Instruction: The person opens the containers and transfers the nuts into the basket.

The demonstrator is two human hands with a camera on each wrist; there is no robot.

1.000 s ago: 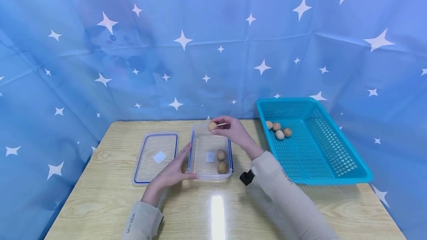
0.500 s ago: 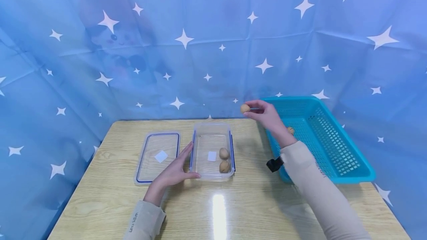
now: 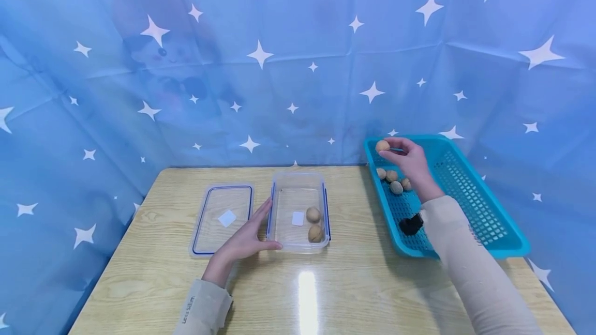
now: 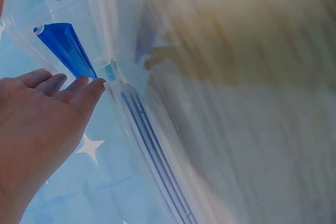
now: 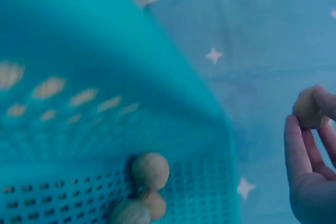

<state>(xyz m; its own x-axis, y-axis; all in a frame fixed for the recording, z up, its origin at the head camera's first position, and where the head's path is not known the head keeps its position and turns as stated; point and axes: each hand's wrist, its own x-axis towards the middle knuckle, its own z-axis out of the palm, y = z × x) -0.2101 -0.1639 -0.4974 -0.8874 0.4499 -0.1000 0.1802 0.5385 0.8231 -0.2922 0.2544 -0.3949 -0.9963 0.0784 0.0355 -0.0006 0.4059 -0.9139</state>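
Note:
My right hand point(image 3: 410, 162) pinches a walnut point(image 3: 383, 146) between thumb and fingertips, above the far left part of the turquoise basket point(image 3: 503, 221). Several walnuts point(image 3: 396, 187) lie below it in the basket's left side. In the right wrist view the held walnut point(image 5: 308, 109) shows at the right, beyond the basket rim. My left hand point(image 3: 244, 239) rests against the left side of a clear plastic box point(image 3: 298, 247), fingers straight along the wall and thumb at the front corner. Two walnuts point(image 3: 314, 232) sit in the box's right side. The left wrist view shows the fingers point(image 4: 86, 98) beside a blue clip.
A clear lid point(image 3: 223, 244) with a blue seal lies flat left of the box. Blue star-patterned cloth point(image 3: 307, 87) hangs behind the wooden table point(image 3: 261, 299). Bare tabletop lies between box and basket.
My right hand has carried the walnut from over the box's far end rightward to over the basket. The left hand stays at the box.

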